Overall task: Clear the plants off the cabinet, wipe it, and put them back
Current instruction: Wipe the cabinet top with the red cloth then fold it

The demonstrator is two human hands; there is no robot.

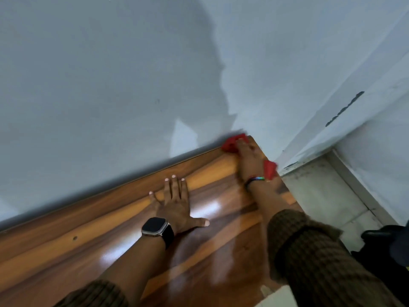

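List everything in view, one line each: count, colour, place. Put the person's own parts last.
cabinet top: one, glossy brown wood, against the wall, no plants on it
red cloth: one, far right corner of the top, under the right hand
wall: pale grey, behind the cabinet
floor: pale tiles, right of the cabinet
dark object: one, black, right edge, unclear
left hand: flat on the top, black watch
right hand: pressing the cloth, beaded bracelet

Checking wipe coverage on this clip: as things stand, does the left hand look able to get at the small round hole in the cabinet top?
Probably yes. The left hand lies flat and empty on the cabinet top, and the hole sits on bare wood to its left with nothing between them. The right hand presses the red cloth into the far corner.
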